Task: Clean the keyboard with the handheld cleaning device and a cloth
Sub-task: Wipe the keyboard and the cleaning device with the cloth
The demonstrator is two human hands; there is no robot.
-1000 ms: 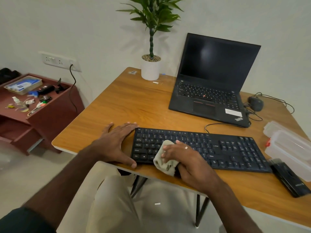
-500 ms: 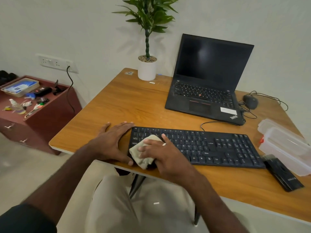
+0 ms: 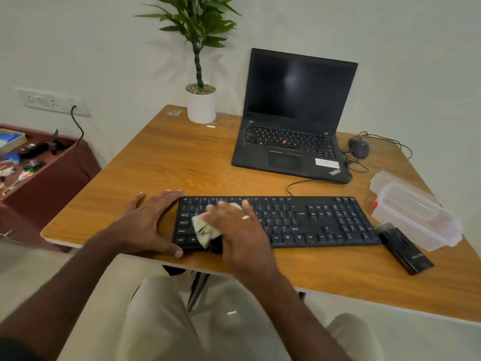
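Left hand (image 3: 145,225) laid flat, fingers spread, on bench (image 3: 161,162) against left end of keyboard (image 3: 312,222); thumb set along near corner. Right hand (image 3: 236,230) laid on cloth (image 3: 204,230), fingers stretched out; cloth pressed onto left keys. Keyboard placed near front edge of bench. Black device (image 3: 406,252) seen at right end of keyboard, just beside it. Clear box (image 3: 413,214) set behind device. Laptop (image 3: 294,121) stood open at back, mouse (image 3: 359,148) beside it. Plant (image 3: 201,102) placed at far left corner.
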